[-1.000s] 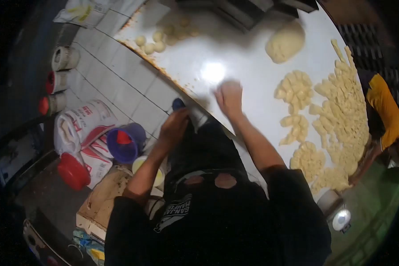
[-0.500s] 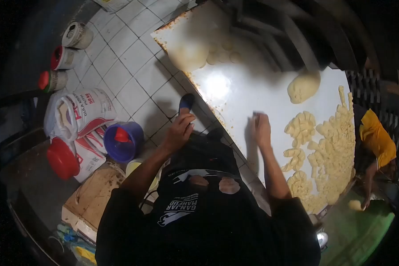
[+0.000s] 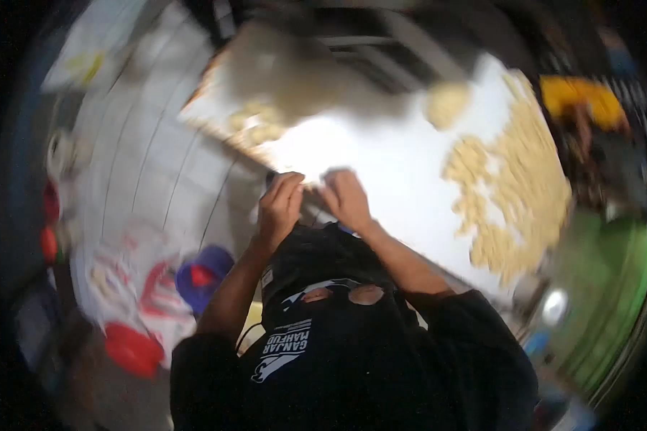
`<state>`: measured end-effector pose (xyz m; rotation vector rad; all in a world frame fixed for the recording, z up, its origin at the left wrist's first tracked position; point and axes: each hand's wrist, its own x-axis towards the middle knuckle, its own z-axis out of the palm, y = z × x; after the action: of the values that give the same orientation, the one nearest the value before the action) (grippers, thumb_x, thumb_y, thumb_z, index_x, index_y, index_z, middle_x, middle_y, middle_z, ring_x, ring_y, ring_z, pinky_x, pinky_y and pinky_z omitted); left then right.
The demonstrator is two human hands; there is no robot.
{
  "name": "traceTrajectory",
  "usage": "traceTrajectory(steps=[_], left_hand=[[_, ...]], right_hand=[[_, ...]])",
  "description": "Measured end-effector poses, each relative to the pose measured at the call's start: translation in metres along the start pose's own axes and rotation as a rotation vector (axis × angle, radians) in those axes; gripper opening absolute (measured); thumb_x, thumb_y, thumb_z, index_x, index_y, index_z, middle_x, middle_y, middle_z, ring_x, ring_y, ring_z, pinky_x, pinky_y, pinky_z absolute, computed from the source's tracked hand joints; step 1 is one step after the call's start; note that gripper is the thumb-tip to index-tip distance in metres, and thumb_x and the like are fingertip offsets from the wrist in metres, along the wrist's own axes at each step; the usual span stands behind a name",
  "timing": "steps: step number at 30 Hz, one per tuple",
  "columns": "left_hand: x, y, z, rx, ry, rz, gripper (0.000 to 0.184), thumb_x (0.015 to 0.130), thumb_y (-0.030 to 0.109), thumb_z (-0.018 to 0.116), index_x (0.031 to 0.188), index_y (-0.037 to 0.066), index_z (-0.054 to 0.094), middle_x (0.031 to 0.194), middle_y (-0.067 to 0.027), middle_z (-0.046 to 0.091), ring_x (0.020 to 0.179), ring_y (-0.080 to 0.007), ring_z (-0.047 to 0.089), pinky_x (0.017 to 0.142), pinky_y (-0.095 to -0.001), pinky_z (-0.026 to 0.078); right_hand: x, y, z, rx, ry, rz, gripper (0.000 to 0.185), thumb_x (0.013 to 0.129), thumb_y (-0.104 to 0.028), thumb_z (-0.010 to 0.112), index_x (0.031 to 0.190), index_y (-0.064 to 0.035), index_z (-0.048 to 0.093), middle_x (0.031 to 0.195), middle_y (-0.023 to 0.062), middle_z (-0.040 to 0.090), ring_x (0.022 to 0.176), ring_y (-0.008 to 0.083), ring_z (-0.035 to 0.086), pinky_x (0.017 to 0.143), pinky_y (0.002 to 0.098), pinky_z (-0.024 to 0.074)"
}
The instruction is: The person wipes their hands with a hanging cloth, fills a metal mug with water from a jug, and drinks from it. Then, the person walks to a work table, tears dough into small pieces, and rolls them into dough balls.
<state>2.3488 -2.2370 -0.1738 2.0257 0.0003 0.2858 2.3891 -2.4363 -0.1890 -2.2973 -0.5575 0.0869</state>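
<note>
The frame is blurred by motion. My left hand [image 3: 280, 206] is at the near edge of the white table [image 3: 381, 165], its fingers bent together; whatever they may hold is too small to make out. Close to its right, my right hand [image 3: 346, 198] is over the same edge with curled, smeared fingers, and I cannot tell if it holds anything. Round dough balls [image 3: 264, 128] lie near the table's left corner. A large dough lump [image 3: 447, 105] sits farther back, and many cut dough pieces [image 3: 528, 172] cover the right side.
On the floor at left are a purple bucket [image 3: 204, 277], a red basin [image 3: 134, 350] and white sacks [image 3: 133, 280]. A person in yellow [image 3: 582, 99] is beyond the table's right side, above a green surface [image 3: 604, 287].
The view has swung. My right hand has come in from over the table towards my left hand, and my left hand has risen to the table's edge. The person in yellow appears higher in view.
</note>
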Motion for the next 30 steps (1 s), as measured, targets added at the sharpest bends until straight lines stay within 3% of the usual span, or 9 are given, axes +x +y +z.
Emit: traceTrajectory(steps=[4, 6, 8, 15, 18, 22, 24, 25, 30], left_hand=[[0.027, 0.032, 0.101, -0.109, -0.355, 0.049, 0.027, 0.095, 0.008, 0.066, 0.121, 0.002, 0.066, 0.118, -0.0175, 0.066, 0.105, -0.0370, 0.066, 0.091, -0.0421, 0.054], [0.026, 0.036, 0.154, -0.173, -0.514, 0.051, 0.029, 0.095, 0.009, 0.065, 0.124, 0.002, 0.065, 0.119, -0.0183, 0.064, 0.108, -0.0359, 0.065, 0.093, -0.0436, 0.053], [0.017, 0.030, 0.197, -0.041, -0.466, 0.385, 0.034, 0.095, 0.011, 0.066, 0.128, 0.003, 0.063, 0.121, -0.0187, 0.063, 0.105, -0.0332, 0.065, 0.091, -0.0421, 0.053], [-0.039, 0.103, 0.296, -0.250, -0.581, -0.332, 0.030, 0.102, 0.021, 0.065, 0.121, -0.002, 0.068, 0.094, -0.0051, 0.067, 0.079, -0.0099, 0.056, 0.073, -0.0250, 0.048], [-0.064, 0.129, 0.319, -0.495, -0.787, -0.695, 0.040, 0.108, 0.031, 0.057, 0.132, -0.001, 0.060, 0.104, -0.0120, 0.069, 0.080, -0.0157, 0.067, 0.069, -0.0288, 0.054], [-0.069, 0.159, 0.346, -0.533, -0.812, -0.831, 0.045, 0.109, 0.035, 0.052, 0.135, -0.002, 0.054, 0.109, -0.0143, 0.069, 0.085, -0.0201, 0.070, 0.068, -0.0318, 0.058], [-0.056, 0.162, 0.357, -0.645, -0.827, -1.008, 0.053, 0.111, 0.042, 0.044, 0.138, -0.002, 0.051, 0.114, -0.0162, 0.067, 0.097, -0.0215, 0.069, 0.072, -0.0337, 0.058], [-0.050, 0.183, 0.358, -0.757, -0.708, -1.111, 0.044, 0.109, 0.031, 0.053, 0.138, -0.002, 0.054, 0.105, -0.0099, 0.068, 0.083, -0.0172, 0.069, 0.067, -0.0296, 0.057], [-0.065, 0.147, 0.268, -0.321, -0.877, -0.911, 0.039, 0.109, 0.029, 0.053, 0.134, -0.001, 0.060, 0.103, -0.0062, 0.066, 0.083, -0.0142, 0.064, 0.069, -0.0275, 0.054]], right_hand=[[-0.141, 0.082, -0.074, -0.127, -0.001, 0.157, 0.019, 0.090, -0.020, 0.073, 0.095, -0.0032, 0.065, 0.100, 0.0191, 0.062, 0.096, 0.0400, 0.060, 0.086, 0.0471, 0.0489], [-0.171, 0.108, -0.114, 0.005, 0.192, 0.512, 0.019, 0.092, -0.021, 0.070, 0.091, -0.0028, 0.066, 0.099, 0.0204, 0.063, 0.093, 0.0404, 0.061, 0.082, 0.0478, 0.0496], [-0.179, 0.124, -0.169, -0.087, 0.399, 0.628, 0.027, 0.095, -0.028, 0.065, 0.092, -0.0010, 0.066, 0.092, 0.0227, 0.066, 0.088, 0.0432, 0.063, 0.078, 0.0505, 0.0497], [-0.224, 0.204, -0.250, -0.186, 0.475, 0.722, 0.026, 0.094, -0.026, 0.067, 0.103, -0.0021, 0.062, 0.098, 0.0215, 0.066, 0.091, 0.0429, 0.065, 0.078, 0.0527, 0.0523], [-0.231, 0.227, -0.220, -0.357, 0.526, 0.657, 0.033, 0.090, -0.029, 0.074, 0.108, -0.0023, 0.063, 0.098, 0.0186, 0.065, 0.093, 0.0402, 0.065, 0.076, 0.0471, 0.0543], [-0.208, 0.238, -0.196, -0.298, 0.736, 0.726, 0.033, 0.086, -0.026, 0.077, 0.105, -0.0039, 0.063, 0.093, 0.0149, 0.066, 0.089, 0.0406, 0.066, 0.074, 0.0478, 0.0545], [-0.204, 0.216, -0.184, 0.225, 0.430, 0.847, 0.028, 0.086, -0.023, 0.075, 0.102, -0.0031, 0.064, 0.093, 0.0182, 0.069, 0.092, 0.0402, 0.067, 0.075, 0.0490, 0.0553], [-0.206, 0.201, -0.180, 0.328, 0.273, 0.818, 0.027, 0.086, -0.023, 0.074, 0.101, -0.0028, 0.064, 0.094, 0.0200, 0.070, 0.096, 0.0391, 0.068, 0.075, 0.0491, 0.0564], [-0.257, 0.153, -0.210, 0.246, 0.221, 0.412, 0.035, 0.086, -0.029, 0.078, 0.109, -0.0032, 0.072, 0.112, 0.0223, 0.071, 0.108, 0.0381, 0.069, 0.088, 0.0441, 0.0572]])
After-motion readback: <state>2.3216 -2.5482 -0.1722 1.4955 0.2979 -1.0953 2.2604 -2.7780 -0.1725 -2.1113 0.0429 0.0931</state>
